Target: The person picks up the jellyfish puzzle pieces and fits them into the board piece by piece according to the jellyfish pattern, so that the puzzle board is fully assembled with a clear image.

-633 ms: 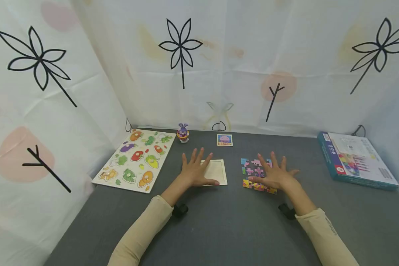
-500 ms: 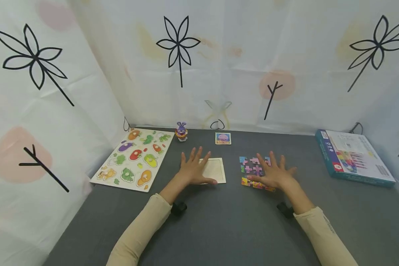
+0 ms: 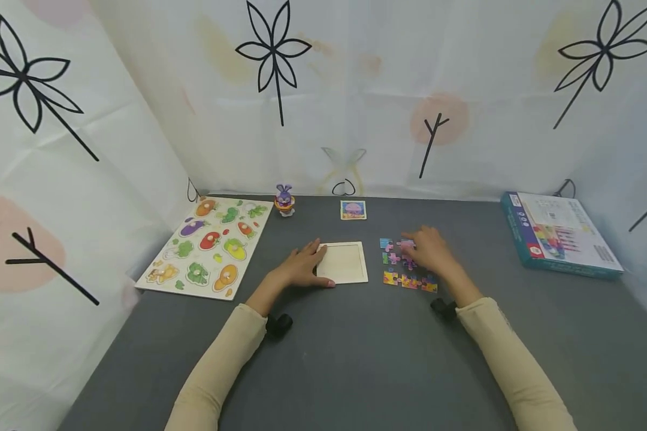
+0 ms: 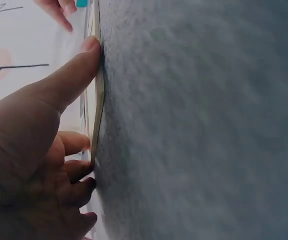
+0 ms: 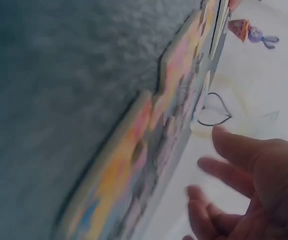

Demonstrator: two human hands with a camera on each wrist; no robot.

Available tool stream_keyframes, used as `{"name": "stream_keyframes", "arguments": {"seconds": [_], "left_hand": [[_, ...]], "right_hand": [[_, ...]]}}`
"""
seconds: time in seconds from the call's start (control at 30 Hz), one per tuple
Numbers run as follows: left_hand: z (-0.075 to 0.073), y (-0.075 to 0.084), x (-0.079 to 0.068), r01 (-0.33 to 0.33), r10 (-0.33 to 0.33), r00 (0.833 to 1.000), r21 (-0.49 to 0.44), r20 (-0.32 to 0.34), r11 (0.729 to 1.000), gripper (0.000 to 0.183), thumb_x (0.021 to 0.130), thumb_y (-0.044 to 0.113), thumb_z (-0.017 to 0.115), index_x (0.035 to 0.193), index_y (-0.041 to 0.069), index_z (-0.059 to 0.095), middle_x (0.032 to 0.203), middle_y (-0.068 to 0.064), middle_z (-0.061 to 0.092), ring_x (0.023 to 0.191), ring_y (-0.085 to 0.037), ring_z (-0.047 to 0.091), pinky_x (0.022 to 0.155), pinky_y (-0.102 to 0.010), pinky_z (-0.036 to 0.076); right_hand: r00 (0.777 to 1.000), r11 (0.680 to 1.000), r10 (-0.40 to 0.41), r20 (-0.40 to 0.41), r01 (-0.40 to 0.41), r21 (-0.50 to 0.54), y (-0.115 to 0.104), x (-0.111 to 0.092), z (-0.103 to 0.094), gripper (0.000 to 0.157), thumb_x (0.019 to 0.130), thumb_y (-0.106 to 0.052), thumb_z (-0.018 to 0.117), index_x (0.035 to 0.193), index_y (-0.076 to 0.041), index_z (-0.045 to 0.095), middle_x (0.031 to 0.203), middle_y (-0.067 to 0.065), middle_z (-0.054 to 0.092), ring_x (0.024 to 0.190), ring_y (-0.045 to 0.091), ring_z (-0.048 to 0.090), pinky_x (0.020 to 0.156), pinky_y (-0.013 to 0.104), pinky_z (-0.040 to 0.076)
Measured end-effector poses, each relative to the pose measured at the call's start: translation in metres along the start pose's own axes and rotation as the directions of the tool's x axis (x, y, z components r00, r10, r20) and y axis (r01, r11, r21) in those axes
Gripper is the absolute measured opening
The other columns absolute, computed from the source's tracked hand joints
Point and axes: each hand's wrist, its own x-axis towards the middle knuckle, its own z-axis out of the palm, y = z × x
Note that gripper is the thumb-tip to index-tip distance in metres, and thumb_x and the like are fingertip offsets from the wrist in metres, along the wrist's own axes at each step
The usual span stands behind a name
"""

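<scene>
Our left hand [image 3: 299, 269] is resting wide along the tray [image 3: 345, 263]; our right hand [image 3: 431, 249] is hovering, loosely parted, above puzzle pieces [image 3: 409, 282] on the counter [image 3: 345, 353]. We're judging them light, stiff — best pinched by edges.

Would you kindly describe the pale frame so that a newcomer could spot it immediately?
On the dark grey table, look between the person's left hand and the puzzle pieces. The square frame lies there, plain and rimmed, unlike the small, colourful pieces.
</scene>
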Motion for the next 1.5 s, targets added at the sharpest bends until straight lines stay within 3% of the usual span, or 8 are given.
{"name": "stream_keyframes", "arguments": {"seconds": [0.1,0.17,0.3,0.4,0.7,1.0,1.23,1.5], "left_hand": [[-0.003,0.0,0.005,-0.015,0.014,1.0,-0.043,-0.02,0.999,0.103,0.076,0.059,0.064,0.148,0.005,0.013,0.155,-0.015,0.009,0.143,-0.031,0.008,0.111,-0.057,0.009],[-0.005,-0.004,0.006,-0.011,0.01,1.0,-0.054,-0.026,0.998,0.106,0.075,0.059,0.065,0.148,0.004,0.011,0.155,-0.013,0.009,0.143,-0.029,0.007,0.112,-0.055,0.008],[-0.005,-0.014,0.001,-0.015,0.013,1.0,-0.066,-0.021,0.998,0.106,0.075,0.054,0.068,0.148,0.005,0.009,0.156,-0.011,0.007,0.144,-0.028,0.004,0.112,-0.055,0.008],[-0.005,-0.018,-0.001,-0.048,0.046,0.999,-0.079,-0.018,0.996,0.103,0.076,0.051,0.069,0.148,0.006,0.011,0.156,-0.01,0.007,0.143,-0.03,0.004,0.111,-0.056,0.008],[-0.007,-0.019,0.006,-0.071,0.069,0.997,-0.091,-0.018,0.993,0.1,0.078,0.051,0.067,0.149,0.008,0.01,0.156,-0.008,0.007,0.144,-0.027,0.003,0.112,-0.054,0.006],[-0.005,-0.021,0.009,-0.081,0.079,0.997,-0.109,-0.019,0.991,0.099,0.079,0.052,0.065,0.149,0.009,0.009,0.156,-0.007,0.007,0.144,-0.026,0.002,0.113,-0.053,0.005],[-0.002,-0.023,0.009,-0.114,0.109,0.993,-0.151,-0.037,0.982,0.095,0.079,0.046,0.068,0.148,0.008,0.014,0.156,-0.006,0.01,0.144,-0.027,0.004,0.113,-0.053,0.005],[-0.001,-0.023,0.011,-0.134,0.128,0.991,-0.144,-0.05,0.98,0.092,0.08,0.045,0.067,0.147,0.007,0.018,0.155,-0.007,0.013,0.143,-0.028,0.007,0.112,-0.056,0.007]], "right_hand": [[0.995,0.991,-0.078,-0.055,0.083,0.103,0.003,0.018,0.004,0.033,0.083,-0.016,0.067,0.112,0.001,0.065,0.044,0.004,0.038,0.05,0.017,0.029,0.053,0.029,0.028],[0.995,0.982,-0.092,-0.049,0.099,0.161,0.004,0.028,0.005,0.032,0.08,-0.014,0.07,0.109,0.001,0.067,0.041,0.004,0.038,0.046,0.011,0.022,0.053,0.026,0.027],[0.998,0.974,-0.056,0.038,0.046,0.223,0.005,0.04,0.007,0.032,0.079,-0.012,0.071,0.109,-0.001,0.067,0.071,0.019,0.068,0.044,0.01,0.027,0.052,0.025,0.032],[0.996,0.975,-0.005,0.084,-0.014,0.223,0.005,0.043,0.008,0.029,0.08,-0.011,0.071,0.107,-0.003,0.069,0.1,0.022,0.067,0.052,0.015,0.043,0.056,0.027,0.037],[0.98,0.981,0.09,0.179,-0.118,0.153,-0.001,0.047,0.012,0.041,0.08,-0.039,0.069,0.113,-0.015,0.068,0.077,0.014,0.068,0.051,0.015,0.037,0.056,0.034,0.028],[0.983,0.969,0.092,0.162,-0.125,0.212,-0.004,0.05,0.014,0.035,0.081,-0.024,0.07,0.111,-0.005,0.068,0.106,0.018,0.067,0.077,0.023,0.057,0.067,0.037,0.043],[0.992,0.965,-0.018,0.124,-0.015,0.262,-0.045,0.062,0.027,0.033,0.078,-0.023,0.073,0.106,-0.006,0.07,0.064,0.009,0.055,0.055,0.014,0.037,0.049,0.025,0.028],[0.993,0.966,-0.078,0.084,0.055,0.251,-0.083,0.083,0.051,0.023,0.076,-0.021,0.075,0.097,-0.011,0.074,0.079,0.011,0.072,0.057,0.013,0.037,0.051,0.023,0.026]]}}
